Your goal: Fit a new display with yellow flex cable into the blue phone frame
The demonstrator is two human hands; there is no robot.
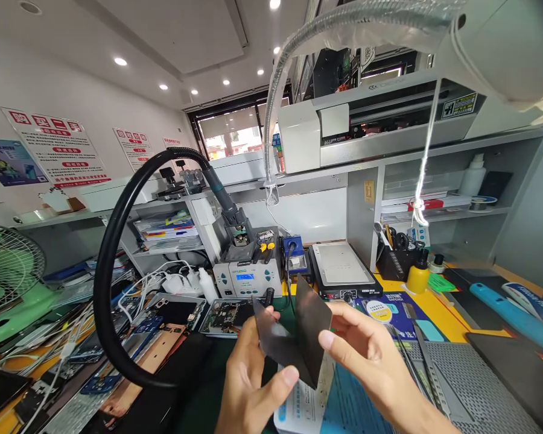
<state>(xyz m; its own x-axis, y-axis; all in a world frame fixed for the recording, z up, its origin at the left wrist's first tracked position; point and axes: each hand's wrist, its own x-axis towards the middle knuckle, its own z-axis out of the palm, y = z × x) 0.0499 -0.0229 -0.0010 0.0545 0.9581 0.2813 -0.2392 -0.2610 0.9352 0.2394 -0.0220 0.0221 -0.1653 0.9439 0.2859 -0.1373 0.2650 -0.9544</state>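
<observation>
Between my hands is a thin, dark, two-panel piece point(314, 325), opened into a V with its panels meeting at the lower edge. I cannot make out its exact kind. My left hand point(257, 389) grips the left panel, fingers behind it and thumb at the lower front. On the other side, my right hand point(371, 355) pinches the right panel by its edge between thumb and fingers. Under the hands lies a blue and white printed box point(346, 401). Just beyond the left hand is an opened device with a bare circuit board point(224, 314).
A black hose point(102, 289) loops on the left near phone parts point(145, 355). Behind stand a rework station point(244, 278) and a heating plate point(344, 265). Tweezers point(429, 374) lie on a perforated mat point(475, 377) at right, near a yellow bottle point(417, 276).
</observation>
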